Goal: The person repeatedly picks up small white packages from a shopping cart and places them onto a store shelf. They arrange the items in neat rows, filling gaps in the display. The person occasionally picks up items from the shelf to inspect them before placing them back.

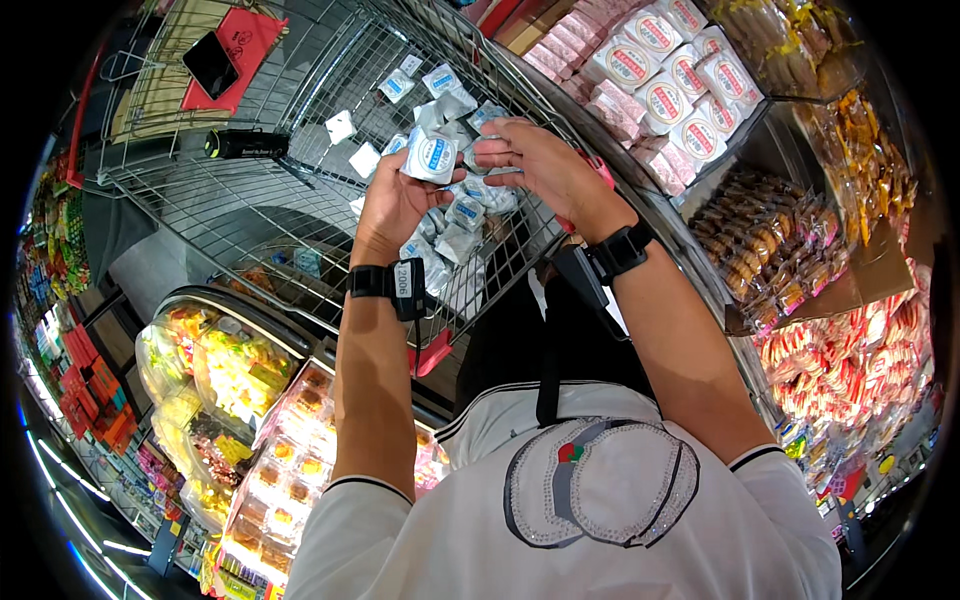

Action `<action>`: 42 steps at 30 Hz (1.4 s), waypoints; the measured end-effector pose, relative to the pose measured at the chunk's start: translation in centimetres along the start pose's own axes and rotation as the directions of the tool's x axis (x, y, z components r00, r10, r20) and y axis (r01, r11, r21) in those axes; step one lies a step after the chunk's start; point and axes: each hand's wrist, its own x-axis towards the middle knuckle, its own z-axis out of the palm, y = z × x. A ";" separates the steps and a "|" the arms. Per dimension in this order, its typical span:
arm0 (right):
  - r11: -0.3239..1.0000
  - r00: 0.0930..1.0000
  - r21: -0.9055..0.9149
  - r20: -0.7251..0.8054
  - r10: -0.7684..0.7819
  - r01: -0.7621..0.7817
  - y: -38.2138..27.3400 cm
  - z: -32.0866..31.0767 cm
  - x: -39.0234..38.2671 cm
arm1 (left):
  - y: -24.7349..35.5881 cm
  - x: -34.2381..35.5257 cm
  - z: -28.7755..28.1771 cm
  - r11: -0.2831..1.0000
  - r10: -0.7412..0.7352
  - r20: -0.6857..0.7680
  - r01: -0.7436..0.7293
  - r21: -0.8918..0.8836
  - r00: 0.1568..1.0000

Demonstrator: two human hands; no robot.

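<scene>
My left hand (392, 205) holds a small white snack packet with a blue round label (430, 156) above a wire shopping cart (250, 200). My right hand (540, 165) is raised beside it, fingers curled around another small silvery packet (478, 158) at the fingertips. Below both hands, a heap of the same white and blue packets (462, 215) lies in the cart's basket. Both wrists wear black bands.
A red pad with a black phone (212, 62) and a black cylinder (245, 145) rest in the cart's upper part. Shelves of wrapped pastries (660, 90) and biscuits (780, 250) stand to the right. Bins of packaged sweets (230, 370) sit lower left.
</scene>
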 end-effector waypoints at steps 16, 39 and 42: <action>0.996 0.987 -0.063 0.150 -0.049 0.059 0.3 0.2 -0.6 | -1.2 -0.5 2.9 0.985 0.005 -0.066 0.007 0.174 0.998; 0.998 0.998 0.043 -0.034 -0.053 0.055 0.0 0.0 -0.4 | -4.8 9.6 -18.1 -0.194 0.212 -0.303 0.344 0.919 0.929; 0.997 0.998 0.033 -0.013 -0.064 0.065 0.0 0.2 -0.4 | -5.3 9.6 -18.1 -0.284 0.197 -0.296 0.344 0.895 0.935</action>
